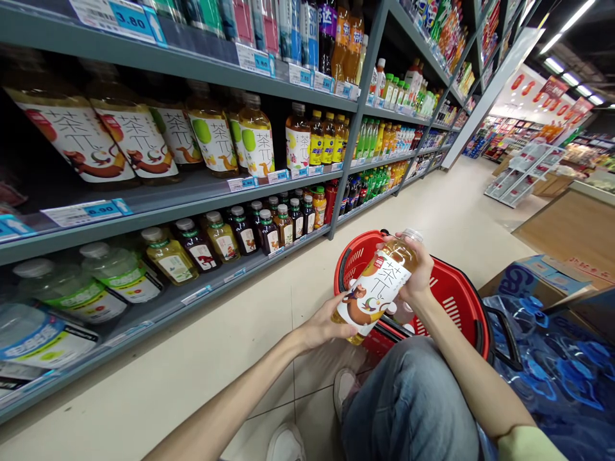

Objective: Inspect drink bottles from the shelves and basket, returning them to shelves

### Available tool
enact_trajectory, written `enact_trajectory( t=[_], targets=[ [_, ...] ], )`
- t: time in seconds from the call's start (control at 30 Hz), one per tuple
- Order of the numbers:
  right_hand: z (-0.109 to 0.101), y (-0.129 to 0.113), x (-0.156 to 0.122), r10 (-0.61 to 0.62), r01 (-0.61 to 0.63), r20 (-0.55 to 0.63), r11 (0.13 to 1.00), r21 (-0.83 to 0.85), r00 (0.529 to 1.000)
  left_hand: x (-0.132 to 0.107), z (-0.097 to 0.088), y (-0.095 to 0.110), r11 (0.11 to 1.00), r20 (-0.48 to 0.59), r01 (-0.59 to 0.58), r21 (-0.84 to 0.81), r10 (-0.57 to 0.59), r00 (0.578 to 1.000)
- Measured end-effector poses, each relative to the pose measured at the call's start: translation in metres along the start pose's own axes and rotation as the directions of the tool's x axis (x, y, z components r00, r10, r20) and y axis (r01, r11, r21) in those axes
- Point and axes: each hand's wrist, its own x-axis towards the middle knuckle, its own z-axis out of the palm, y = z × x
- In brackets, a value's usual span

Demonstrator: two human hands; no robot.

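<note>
Both my hands hold a large bottle of tea (377, 288) with a white label, tilted with its cap up and to the right. My left hand (327, 323) grips it near the base, and my right hand (419, 269) is wrapped around the neck end. Just beneath and behind the bottle stands a red shopping basket (454, 288) with black handles. Some items lie inside it, mostly hidden by the bottle and my right hand. Similar tea bottles (136, 141) stand on the middle shelf to the left.
Shelves (240, 186) of drinks with price tags run along the left into the distance. Large blue-capped water bottles (562, 358) and cardboard boxes (533, 278) stand close on the right. A white display rack (523, 169) is farther down the aisle. My bent knee (413, 397) is below the basket.
</note>
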Motion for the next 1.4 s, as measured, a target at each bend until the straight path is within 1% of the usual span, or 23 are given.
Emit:
enact_trajectory(
  t=[0.1, 0.17, 0.23, 0.3, 0.37, 0.4, 0.47, 0.53, 0.6, 0.7, 0.77, 0.83, 0.87, 0.93, 1.0, 1.07, 1.1, 1.13, 1.2, 1.23, 1.3, 1.33, 1.4],
  targets=[
    [0.0, -0.001, 0.002, 0.056, -0.056, -0.017, 0.998, 0.004, 0.998, 0.0, 0.002, -0.001, 1.0, -0.019, -0.022, -0.003, 0.022, 1.0],
    [-0.001, -0.002, 0.004, 0.104, -0.105, -0.03, 0.994, -0.013, 0.994, -0.001, 0.003, -0.002, 0.999, -0.059, -0.039, 0.007, 0.04, 0.997],
    [-0.003, -0.003, 0.006, 0.128, -0.132, -0.074, 0.99, -0.049, 0.989, -0.002, 0.002, -0.005, 0.995, -0.139, -0.06, 0.078, 0.071, 0.988],
    [-0.006, -0.003, 0.009, 0.161, -0.176, -0.151, 0.981, -0.088, 0.975, -0.004, 0.0, -0.008, 0.976, -0.209, -0.068, 0.206, 0.111, 0.971],
    [-0.009, -0.001, 0.01, 0.2, -0.226, -0.215, 0.969, -0.102, 0.956, -0.006, -0.003, -0.009, 0.946, -0.231, -0.059, 0.318, 0.137, 0.963],
    [-0.01, 0.0, 0.011, 0.21, -0.236, -0.224, 0.967, -0.098, 0.952, -0.007, -0.005, -0.009, 0.935, -0.23, -0.053, 0.35, 0.14, 0.963],
    [-0.01, 0.001, 0.01, 0.184, -0.205, -0.212, 0.975, -0.085, 0.96, -0.008, -0.006, -0.006, 0.931, -0.217, -0.052, 0.36, 0.138, 0.966],
    [-0.008, -0.001, 0.008, 0.135, -0.149, -0.184, 0.986, -0.068, 0.974, -0.009, -0.007, 0.001, 0.954, -0.183, -0.067, 0.293, 0.124, 0.975],
    [-0.007, -0.006, 0.004, 0.114, -0.118, -0.134, 0.993, -0.027, 0.984, -0.01, -0.006, 0.008, 0.981, -0.133, -0.074, 0.181, 0.099, 0.986],
    [-0.004, -0.016, -0.004, 0.078, -0.079, 0.011, 0.995, 0.062, 0.997, -0.011, -0.004, 0.018, 0.999, -0.05, -0.039, -0.009, 0.039, 0.998],
    [-0.003, -0.021, -0.011, 0.022, -0.035, 0.121, 0.994, 0.1, 0.992, -0.012, -0.003, 0.02, 0.992, 0.033, 0.011, -0.124, -0.007, 0.999],
    [-0.003, -0.022, -0.017, -0.034, 0.003, 0.218, 0.99, 0.14, 0.975, -0.014, -0.001, 0.02, 0.976, 0.161, 0.094, -0.197, -0.062, 0.985],
    [-0.003, -0.021, -0.019, -0.046, 0.001, 0.263, 0.986, 0.166, 0.964, -0.014, 0.002, 0.018, 0.966, 0.234, 0.144, -0.213, -0.092, 0.968],
    [-0.004, -0.017, -0.022, -0.021, -0.057, 0.341, 0.974, 0.218, 0.94, -0.014, 0.009, 0.014, 0.948, 0.355, 0.232, -0.216, -0.145, 0.923],
    [-0.005, -0.014, -0.022, 0.047, -0.155, 0.403, 0.958, 0.24, 0.914, -0.014, 0.019, 0.011, 0.943, 0.395, 0.267, -0.197, -0.173, 0.902],
    [-0.004, -0.014, -0.022, 0.104, -0.218, 0.429, 0.95, 0.225, 0.897, -0.014, 0.031, 0.009, 0.959, 0.366, 0.239, -0.153, -0.169, 0.915],
    [-0.003, -0.015, -0.022, 0.123, -0.227, 0.419, 0.951, 0.208, 0.9, -0.013, 0.036, 0.01, 0.971, 0.337, 0.206, -0.12, -0.155, 0.929],
    [-0.001, -0.017, -0.022, 0.141, -0.228, 0.392, 0.956, 0.185, 0.909, -0.012, 0.041, 0.011, 0.983, 0.304, 0.166, -0.084, -0.133, 0.943],
    [0.003, -0.021, -0.021, 0.191, -0.234, 0.291, 0.965, 0.118, 0.937, -0.011, 0.048, 0.014, 0.996, 0.226, 0.084, -0.024, -0.076, 0.971],
    [0.006, -0.021, -0.019, 0.231, -0.254, 0.231, 0.964, 0.075, 0.945, -0.009, 0.051, 0.015, 0.999, 0.173, 0.05, 0.001, -0.049, 0.984],
    [0.009, -0.019, -0.015, 0.32, -0.322, 0.134, 0.947, -0.012, 0.938, -0.007, 0.053, 0.015, 0.997, 0.026, 0.003, 0.071, -0.005, 1.0],
    [0.009, -0.015, -0.012, 0.36, -0.357, 0.107, 0.933, -0.044, 0.927, -0.005, 0.053, 0.013, 0.992, -0.065, -0.007, 0.126, 0.015, 0.998],
    [0.007, -0.006, -0.005, 0.418, -0.411, 0.085, 0.908, -0.082, 0.905, -0.003, 0.052, 0.007, 0.966, -0.235, 0.009, 0.257, 0.053, 0.971]
  ],
)
